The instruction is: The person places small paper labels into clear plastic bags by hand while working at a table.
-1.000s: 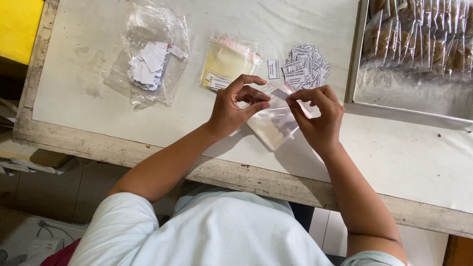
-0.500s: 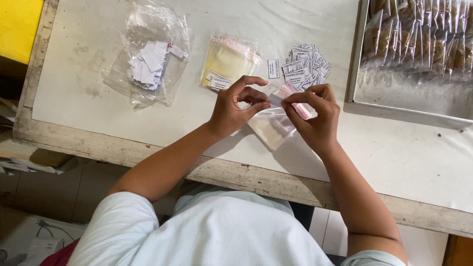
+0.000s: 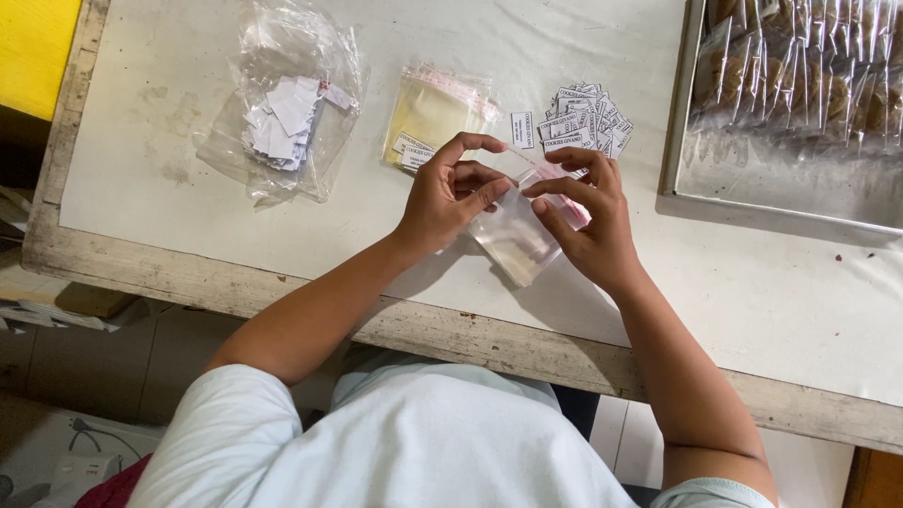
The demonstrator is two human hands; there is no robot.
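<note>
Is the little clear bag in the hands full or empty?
Empty: the clear bag looks flat and see-through between the left hand and right hand.

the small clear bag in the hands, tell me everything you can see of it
The small clear plastic bag is thin, see-through and looks empty, with a pinkish strip along its top edge. It is held tilted just above the white table, lower corner pointing toward the table's edge. The left hand and right hand pinch its top between fingertips.

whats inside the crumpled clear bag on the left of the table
The crumpled clear bag holds a loose heap of small white paper slips, blank on the sides that show. Whatever lies beneath the heap is covered by the slips and the plastic's glare.
</note>
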